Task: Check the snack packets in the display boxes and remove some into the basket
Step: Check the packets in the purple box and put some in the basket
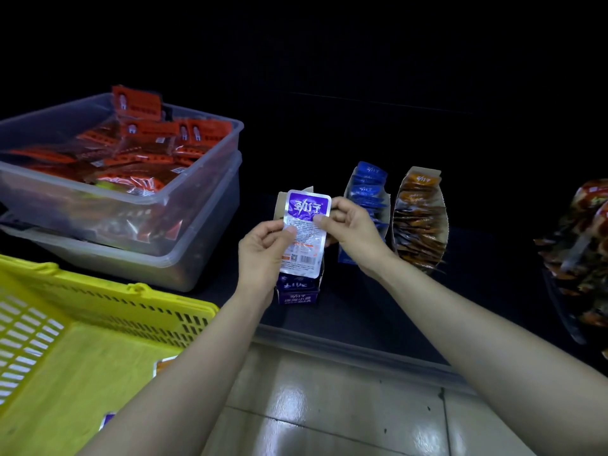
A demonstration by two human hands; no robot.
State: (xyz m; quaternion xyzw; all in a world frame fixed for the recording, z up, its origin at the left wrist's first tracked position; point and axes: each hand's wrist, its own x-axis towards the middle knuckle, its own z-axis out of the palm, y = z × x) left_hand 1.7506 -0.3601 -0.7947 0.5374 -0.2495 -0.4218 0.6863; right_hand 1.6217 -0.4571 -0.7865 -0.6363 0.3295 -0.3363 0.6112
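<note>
Basket [98, 357], tubs [204, 192] leftward; left hand [260, 255], right hand [352, 232] pinch purple packet [304, 238], masking purple box [297, 292].

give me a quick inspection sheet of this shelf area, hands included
surface: dark shelf, boxes and tubs standing on it
job's things: purple packet held up over the purple display box; blue display box and orange display box stocked beside it; yellow basket at left, a loose packet partly seen inside
clutter: two stacked clear tubs, red packets in the top one; snack pile at far right
hands: left hand and right hand each pinch the purple packet's edges
cables: nothing seen
surroundings: glossy floor tiles below; background too dark to tell
</note>
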